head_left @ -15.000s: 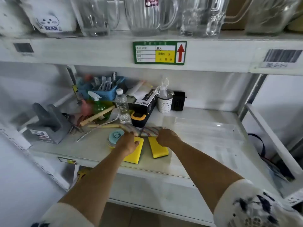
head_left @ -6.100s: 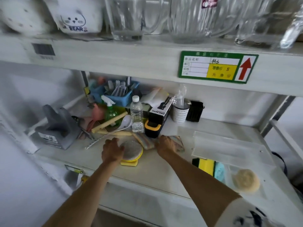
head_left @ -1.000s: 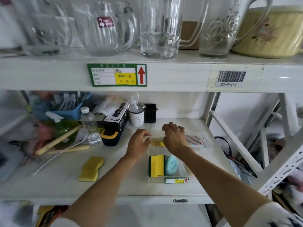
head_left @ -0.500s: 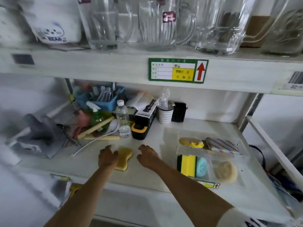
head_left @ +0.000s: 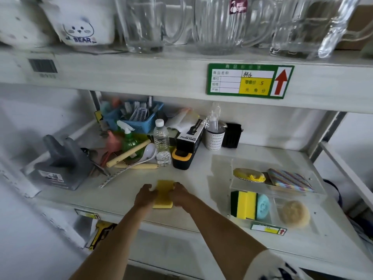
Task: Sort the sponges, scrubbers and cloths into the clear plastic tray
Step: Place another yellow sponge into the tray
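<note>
- On the white shelf (head_left: 125, 190), head view: both hands now grip one yellow sponge (head_left: 163, 194), lying flat near the front edge. Half a sec ago they hovered flat beside it, left over its left end, right clear of it.
- L hand (head_left: 145, 196): fingers curled onto the sponge's left edge. R hand (head_left: 180, 196): fingers curled onto its right edge. So it's pinched between the two, still resting on the shelf.
- Sponge also looks turned vs 0.5 s ago: long side now runs away from the person; before it lay slanted.
- Clear plastic tray (head_left: 319, 190) sits well right of the hands, same contents as 0.5 s ago.
- Tray count, back row: 1 yellow scrubber (head_left: 249, 175) at left, 1 striped cloth (head_left: 290, 180) at right.
- Tray count, front row: 1 green-and-yellow sponge (head_left: 243, 205) standing on edge, 1 blue scrubber (head_left: 263, 207) touching its right side, 1 tan round scrubber (head_left: 293, 214) in the right compartment.
- That's 5 items in the tray, 1 sponge outside it.
- Clutter behind, unmoved: 1 water bottle (head_left: 161, 142), 1 blue basket (head_left: 139, 118), 1 black spray-bottle box (head_left: 188, 143), 1 white perforated cup (head_left: 215, 138), 1 grey holder (head_left: 58, 160).
- Upper shelf: 3 glass mugs, e.g. (head_left: 144, 23); 1 bear-print bowl (head_left: 80, 23); 1 green price tag (head_left: 249, 80).
</note>
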Tool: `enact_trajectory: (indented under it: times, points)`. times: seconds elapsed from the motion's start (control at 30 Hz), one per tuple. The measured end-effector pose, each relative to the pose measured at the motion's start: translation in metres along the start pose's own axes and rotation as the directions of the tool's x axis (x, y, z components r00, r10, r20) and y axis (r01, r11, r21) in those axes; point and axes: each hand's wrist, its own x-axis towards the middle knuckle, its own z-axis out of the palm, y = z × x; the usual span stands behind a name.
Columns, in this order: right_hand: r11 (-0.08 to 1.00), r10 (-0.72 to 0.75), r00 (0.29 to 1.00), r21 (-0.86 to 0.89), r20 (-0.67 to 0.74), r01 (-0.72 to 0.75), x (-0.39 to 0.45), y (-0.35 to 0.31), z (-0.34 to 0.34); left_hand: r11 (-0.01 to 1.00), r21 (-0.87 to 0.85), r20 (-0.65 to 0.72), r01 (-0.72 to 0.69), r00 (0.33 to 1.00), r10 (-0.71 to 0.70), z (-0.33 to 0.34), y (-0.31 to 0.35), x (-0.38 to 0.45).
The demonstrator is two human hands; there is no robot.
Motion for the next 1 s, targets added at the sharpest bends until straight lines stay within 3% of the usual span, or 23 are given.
enact_trajectory:
  times: [0.13, 0.27, 0.47, 0.57, 0.7, 0.8, 1.0]
  points:
    - [0.997, 0.011, 0.998, 0.081, -0.056, -0.006, -0.003, 0.003, -0.007, 1.000, -0.002, -0.025, -0.025, 0.999, 0.025, 0.008, 0.003, 0.005]
    - [0.983, -0.011, 0.969, 0.175, -0.248, 0.056, -0.010, 0.003, -0.023, 0.983, -0.055, 0.026, -0.173, 0.984, 0.174, 0.016, 0.023, -0.005]
    - [0.931, -0.149, 0.823, 0.202, -0.548, 0.303, -0.028, 0.003, -0.061, 0.860, -0.198, -0.039, -0.470, 0.881, 0.472, 0.047, 0.075, -0.039]
    - [0.901, -0.174, 0.757, 0.208, -0.629, 0.380, -0.039, 0.008, -0.081, 0.813, -0.289, -0.048, -0.506, 0.856, 0.515, 0.065, 0.102, -0.058]
    - [0.891, -0.162, 0.720, 0.213, -0.674, 0.400, -0.056, 0.021, -0.114, 0.777, -0.307, 0.002, -0.549, 0.816, 0.577, 0.090, 0.126, -0.072]
    - [0.874, -0.137, 0.676, 0.233, -0.725, 0.427, -0.071, 0.035, -0.140, 0.725, -0.275, 0.014, -0.632, 0.751, 0.660, 0.115, 0.149, -0.086]
    - [0.915, -0.072, 0.515, 0.148, -0.854, 0.375, -0.103, 0.081, -0.189, 0.650, -0.135, 0.056, -0.748, 0.649, 0.758, 0.178, 0.177, -0.112]
